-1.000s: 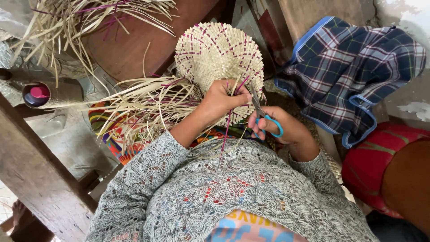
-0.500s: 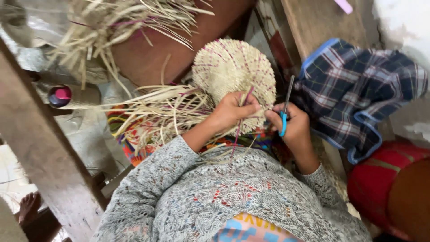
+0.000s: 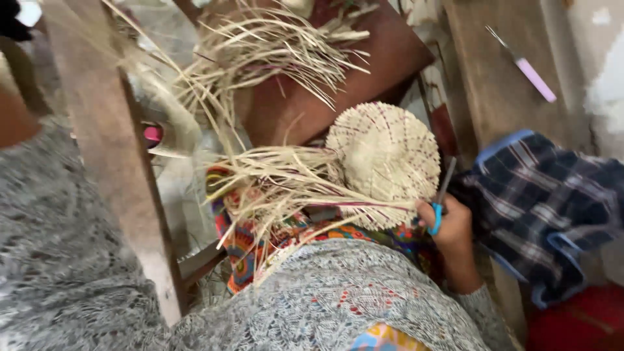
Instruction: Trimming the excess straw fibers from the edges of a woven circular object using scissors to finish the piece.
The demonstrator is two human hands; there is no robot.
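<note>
Scissors point(image 3: 441, 198) in the right hand point(image 3: 452, 227), beside a round woven straw piece point(image 3: 383, 159).

Fingers were curled shut through the blue handles, blades pointing up along the disc's right edge, touching or just beside it. Loose straw strands point(image 3: 286, 179) trailed left from the disc over a colourful cloth point(image 3: 237, 244). A plaid cloth point(image 3: 539, 201) lay to the right. The left hand was out of sight.
</note>
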